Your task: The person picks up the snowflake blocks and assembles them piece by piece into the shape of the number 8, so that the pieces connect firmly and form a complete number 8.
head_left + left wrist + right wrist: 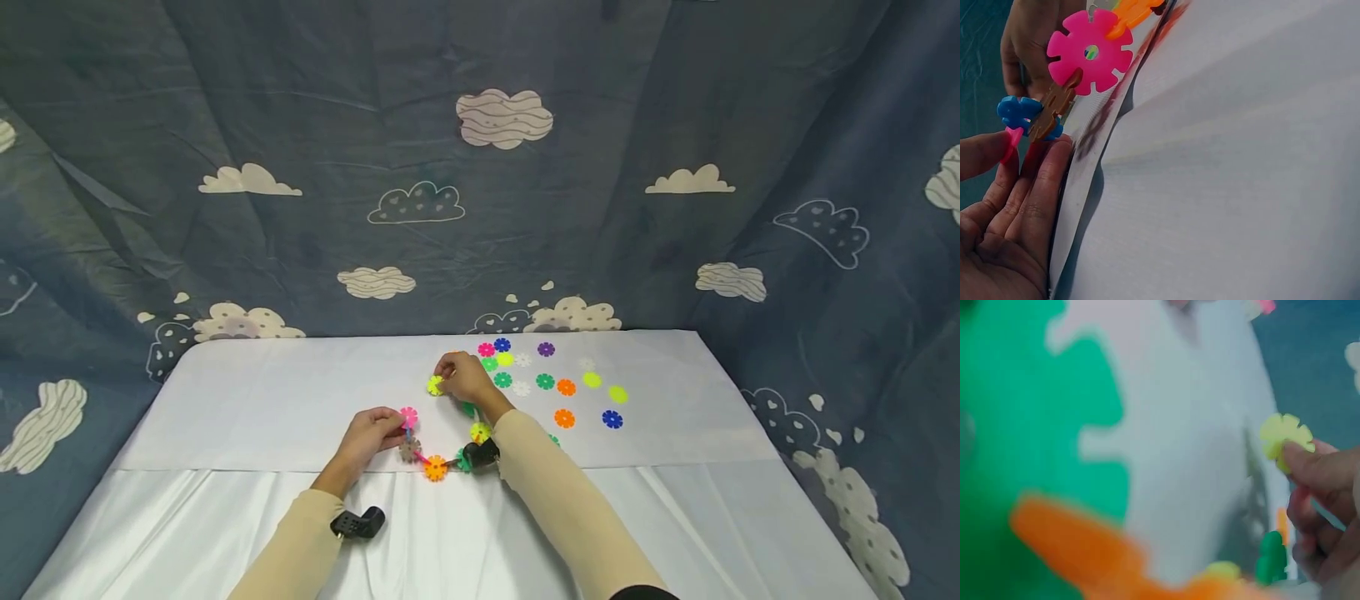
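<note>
At the near edge of the white cloth (262, 400): one chain of notched discs (435, 468), slotted edge to edge, curved between the two hands. How much of it rested on the cloth could not be told.

Left hand (372, 431): thumb and fingers pinched a pink disc (1011, 145) at the chain's end; next along came a blue disc (1017, 111) and a brown disc (1054, 112).

Right hand (465, 377): thumb and finger pinched one yellow disc (1285, 439) by its faces, much of the notched rim left bare. Whether it was joined to the chain could not be told.

Loose discs (545, 382): assorted colours, flat on the cloth, to the right of the chain.

Handling, as judged: plastic by the look; light, thin, stiff, with perhaps slight give at the slots. Breakage seemed unlikely; the smooth faces might slip. The chain would probably swing and twist, and a sharp tug could part a joint. Best hold for a single disc: thumb and forefinger across the faces, the working slot left free. For the chain: the end disc, close beside its joint.
</note>
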Demonstrator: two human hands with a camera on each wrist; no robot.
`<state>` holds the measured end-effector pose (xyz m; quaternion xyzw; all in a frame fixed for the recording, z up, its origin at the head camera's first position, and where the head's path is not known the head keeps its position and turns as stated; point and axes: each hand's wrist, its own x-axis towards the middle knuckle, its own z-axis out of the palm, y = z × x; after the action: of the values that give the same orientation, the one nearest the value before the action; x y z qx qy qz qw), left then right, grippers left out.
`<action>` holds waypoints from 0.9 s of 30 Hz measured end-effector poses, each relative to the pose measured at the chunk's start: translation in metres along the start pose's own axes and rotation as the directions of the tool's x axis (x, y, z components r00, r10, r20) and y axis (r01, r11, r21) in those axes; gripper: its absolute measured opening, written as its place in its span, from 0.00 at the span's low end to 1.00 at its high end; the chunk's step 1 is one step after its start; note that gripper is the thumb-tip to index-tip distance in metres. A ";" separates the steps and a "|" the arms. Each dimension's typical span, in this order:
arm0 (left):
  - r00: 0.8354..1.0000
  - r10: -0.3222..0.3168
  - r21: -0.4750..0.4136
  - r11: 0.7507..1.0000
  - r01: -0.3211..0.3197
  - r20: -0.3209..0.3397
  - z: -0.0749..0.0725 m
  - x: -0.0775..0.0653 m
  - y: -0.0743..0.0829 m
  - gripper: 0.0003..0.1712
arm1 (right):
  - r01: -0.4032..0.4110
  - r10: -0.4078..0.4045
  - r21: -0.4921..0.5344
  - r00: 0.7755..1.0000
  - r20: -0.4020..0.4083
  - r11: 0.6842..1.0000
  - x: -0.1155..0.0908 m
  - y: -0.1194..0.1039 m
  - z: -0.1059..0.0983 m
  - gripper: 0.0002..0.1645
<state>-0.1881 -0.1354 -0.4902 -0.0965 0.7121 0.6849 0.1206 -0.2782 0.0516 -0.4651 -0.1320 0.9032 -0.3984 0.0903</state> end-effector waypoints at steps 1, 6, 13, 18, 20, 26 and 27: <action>1.000 -0.001 -0.003 1.000 0.001 -0.001 0.000 0.000 0.000 0.09 | 0.014 -0.014 0.058 1.000 0.003 0.998 -0.002 -0.001 -0.001 0.07; 1.000 0.017 -0.017 1.000 -0.017 0.000 0.000 0.001 -0.001 0.10 | 0.019 -0.080 0.395 0.987 0.139 0.918 -0.010 -0.002 0.000 0.06; 1.000 0.011 -0.020 1.000 -0.011 -0.003 -0.001 0.001 -0.002 0.09 | -0.034 -0.105 0.501 0.963 0.248 0.865 -0.018 0.001 0.004 0.09; 1.000 0.010 -0.018 1.000 -0.010 -0.013 0.000 0.000 0.000 0.08 | -0.025 -0.112 0.472 0.959 0.259 0.881 -0.021 -0.002 0.005 0.08; 1.000 0.010 -0.019 1.000 -0.010 -0.013 0.000 0.000 0.000 0.08 | -0.017 -0.117 0.467 0.960 0.256 0.884 -0.022 -0.003 0.005 0.08; 1.000 0.009 -0.016 1.000 -0.009 -0.011 0.000 0.000 0.000 0.07 | 0.045 -0.170 0.446 0.955 0.244 0.894 -0.023 -0.005 0.007 0.07; 1.000 0.009 -0.012 1.000 -0.009 -0.013 0.000 0.000 0.000 0.07 | 0.067 -0.186 0.436 0.953 0.238 0.898 -0.024 -0.005 0.007 0.06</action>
<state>-0.1883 -0.1353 -0.4905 -0.0985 0.7093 0.6889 0.1122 -0.2529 0.0503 -0.4645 -0.2221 0.7635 -0.5674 0.2141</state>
